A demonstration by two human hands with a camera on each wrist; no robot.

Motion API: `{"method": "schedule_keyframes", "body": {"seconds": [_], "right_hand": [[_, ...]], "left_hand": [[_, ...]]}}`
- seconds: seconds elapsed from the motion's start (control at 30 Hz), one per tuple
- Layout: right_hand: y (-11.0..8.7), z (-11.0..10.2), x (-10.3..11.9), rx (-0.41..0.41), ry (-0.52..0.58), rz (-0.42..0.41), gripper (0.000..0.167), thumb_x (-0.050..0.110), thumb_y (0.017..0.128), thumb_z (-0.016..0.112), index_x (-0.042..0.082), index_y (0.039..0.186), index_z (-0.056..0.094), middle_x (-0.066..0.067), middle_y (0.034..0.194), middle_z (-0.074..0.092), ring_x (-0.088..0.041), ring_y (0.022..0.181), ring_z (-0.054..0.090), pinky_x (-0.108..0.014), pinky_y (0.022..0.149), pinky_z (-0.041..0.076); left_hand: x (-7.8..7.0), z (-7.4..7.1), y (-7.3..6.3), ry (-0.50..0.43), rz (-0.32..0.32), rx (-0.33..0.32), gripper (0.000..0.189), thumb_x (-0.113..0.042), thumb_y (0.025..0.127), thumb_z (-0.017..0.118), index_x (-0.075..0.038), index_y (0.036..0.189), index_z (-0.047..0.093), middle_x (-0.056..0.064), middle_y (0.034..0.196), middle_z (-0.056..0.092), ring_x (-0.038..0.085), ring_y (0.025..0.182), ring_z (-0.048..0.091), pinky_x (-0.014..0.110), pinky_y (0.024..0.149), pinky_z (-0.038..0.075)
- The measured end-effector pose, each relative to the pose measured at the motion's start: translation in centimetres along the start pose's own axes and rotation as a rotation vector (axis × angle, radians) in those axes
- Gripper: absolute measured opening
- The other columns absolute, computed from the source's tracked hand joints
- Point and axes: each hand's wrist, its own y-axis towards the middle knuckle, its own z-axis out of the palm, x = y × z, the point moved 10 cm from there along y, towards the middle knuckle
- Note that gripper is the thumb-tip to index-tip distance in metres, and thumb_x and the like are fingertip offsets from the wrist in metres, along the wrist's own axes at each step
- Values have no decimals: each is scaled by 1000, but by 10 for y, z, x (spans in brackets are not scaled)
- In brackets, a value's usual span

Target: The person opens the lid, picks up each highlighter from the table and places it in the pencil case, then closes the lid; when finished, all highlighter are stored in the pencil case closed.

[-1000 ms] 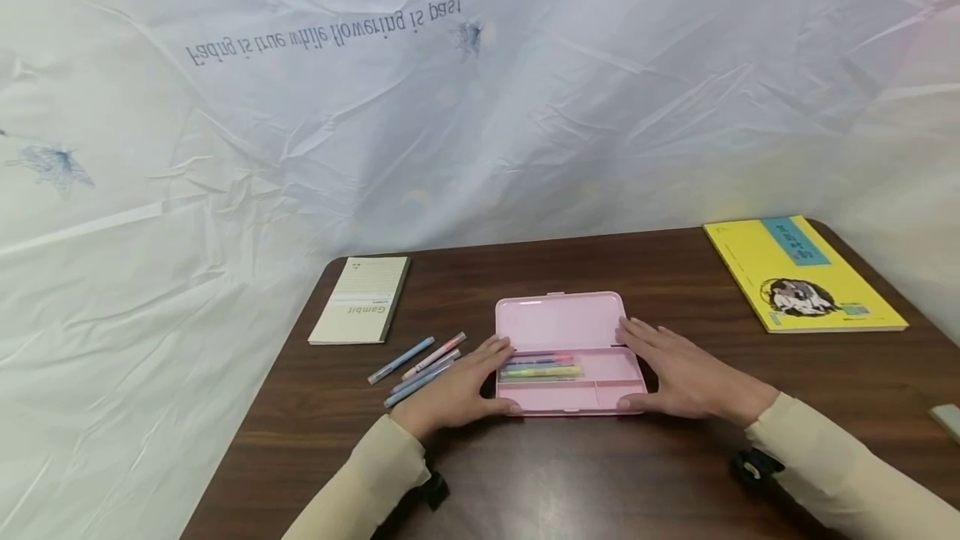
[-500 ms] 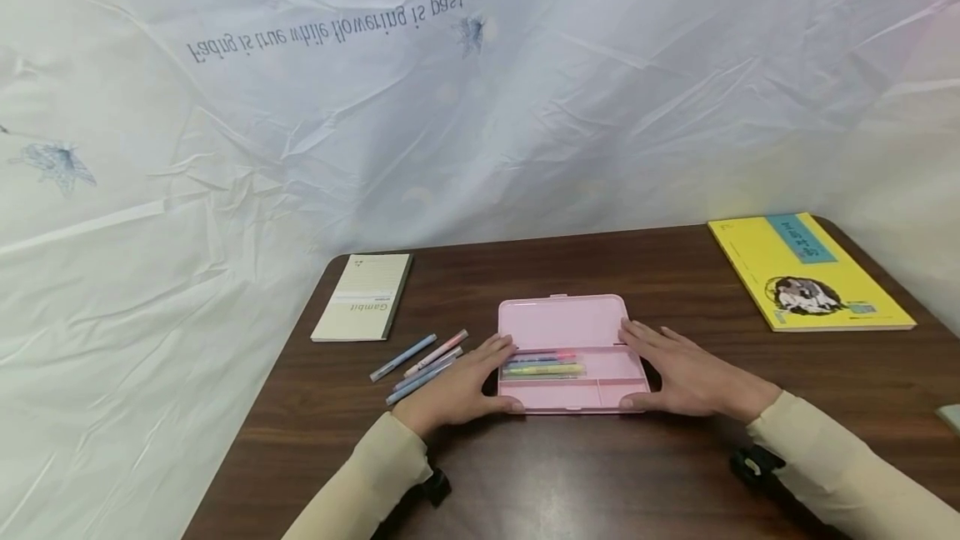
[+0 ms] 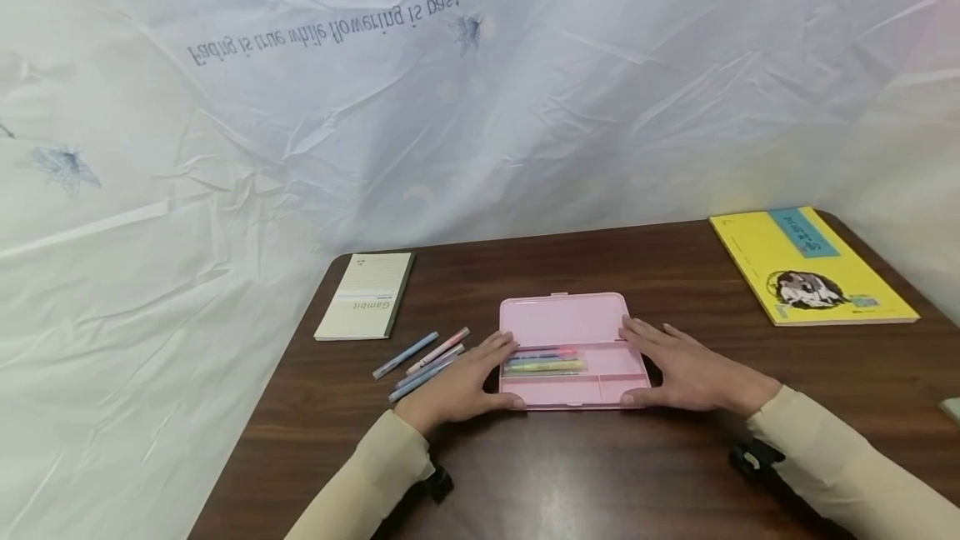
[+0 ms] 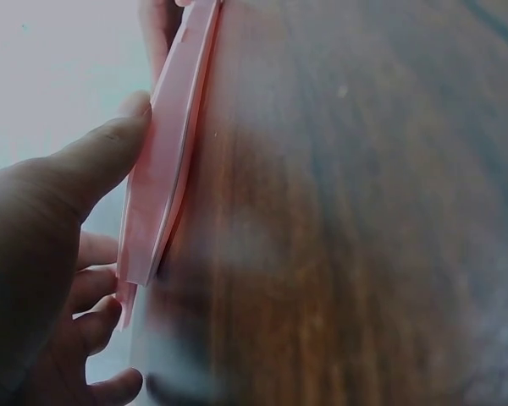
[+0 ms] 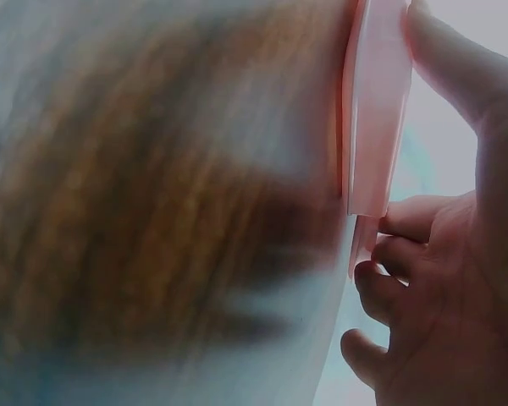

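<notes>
A pink pencil case [image 3: 561, 319] lies on the table with its lid folded back, away from me. Several pens [image 3: 546, 366] lie in its longer rear compartment, at the left; the front compartments hold nothing visible. My left hand [image 3: 463, 383] rests against the case's left side, its thumb at the front edge. Against the right side rests my right hand [image 3: 688, 372], thumb likewise at the front corner. Both hands have their fingers extended and spread from the thumb. In both wrist views the thumb touches the case's front wall.
Several loose pens [image 3: 424, 367] lie left of my left hand. Behind them is a white notepad [image 3: 365, 297]. A yellow book [image 3: 806, 269] lies at the far right of the dark wooden table [image 3: 540, 482]. A pale object [image 3: 952, 408] shows at the right frame edge. White printed sheeting [image 3: 480, 123] hangs behind.
</notes>
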Motion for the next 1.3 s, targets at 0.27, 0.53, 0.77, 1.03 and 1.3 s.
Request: {"method": "schedule_keyframes", "body": {"seconds": [0.27,0.53,0.77,1.03,1.3], "right_hand": [[1,-2,2,1,8,-2,109,74,78,66,0,152,37,-24,159,29,-41,146,30,-64,115,15],[0,-5,1,-6,14,-3,108,73,79,66,0,152,37,-25,159,29,-42,145,30,-63,115,16],[0,-3,2,-11,0,-3,108,74,78,66,0,151,38,-23,158,31,-41,145,31,-63,115,17],[1,-3,2,-14,-9,-6,108,74,78,65,0,151,38,-23,158,31,-41,144,33,-63,115,18],[2,-3,1,-5,15,-8,108,74,78,65,0,152,38,-24,159,30,-41,144,32,-64,115,17]], "left_hand": [[5,-14,-14,21,-11,-32,92,-65,89,60,-14,159,28,1,166,19,19,153,16,47,121,22],[40,-61,-57,19,-53,-185,88,-54,88,70,-9,155,35,13,161,30,28,149,27,52,115,31],[76,-75,-107,29,-200,-216,80,-50,88,71,-7,150,45,15,157,38,35,141,41,55,107,40],[97,-66,-137,44,-265,-215,70,-45,90,72,-4,144,53,20,151,45,40,134,48,56,104,43],[108,-61,-148,45,-280,-248,64,-41,90,72,-1,138,58,20,146,51,39,131,52,55,102,45]]}}
